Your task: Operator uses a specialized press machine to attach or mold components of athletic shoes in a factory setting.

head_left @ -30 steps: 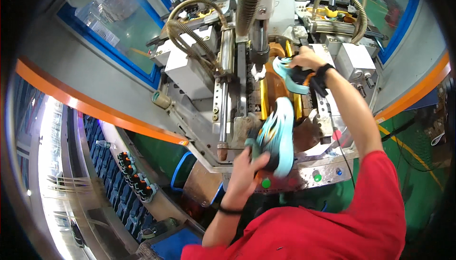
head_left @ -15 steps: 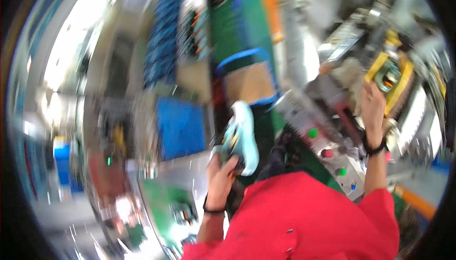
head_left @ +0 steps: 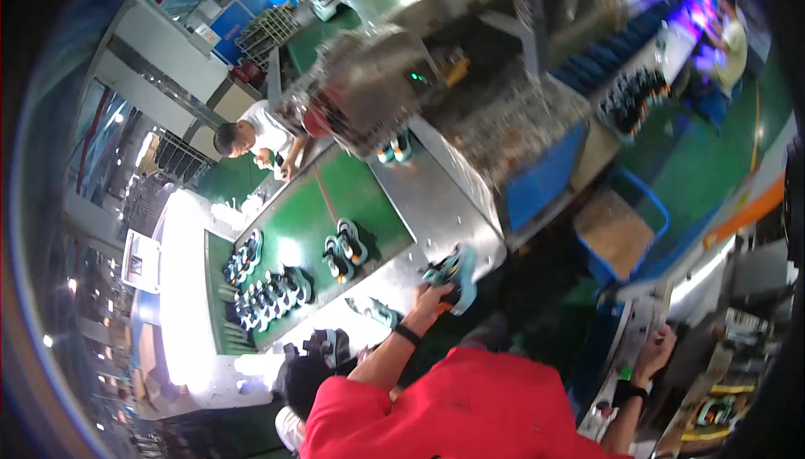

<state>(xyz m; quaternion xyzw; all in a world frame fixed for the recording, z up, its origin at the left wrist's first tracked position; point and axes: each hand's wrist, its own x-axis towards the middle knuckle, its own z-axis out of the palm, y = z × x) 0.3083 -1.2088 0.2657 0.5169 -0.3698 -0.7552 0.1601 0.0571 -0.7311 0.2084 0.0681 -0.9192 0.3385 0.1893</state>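
Light-blue shoe point(head_left: 464, 279) in left fingers point(head_left: 430, 295)

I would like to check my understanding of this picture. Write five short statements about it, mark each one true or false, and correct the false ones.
1. The left hand holds a shoe. True.
2. The right hand also grips a shoe. False: no shoe is in it.
3. Several other shoes are on the green surface. True.
4. The seat has an orange frame. False: its frame is blue.
5. The person wears a red top. True.

Aqua-and-black shoe point(head_left: 461, 280); red shirt point(head_left: 474, 404)
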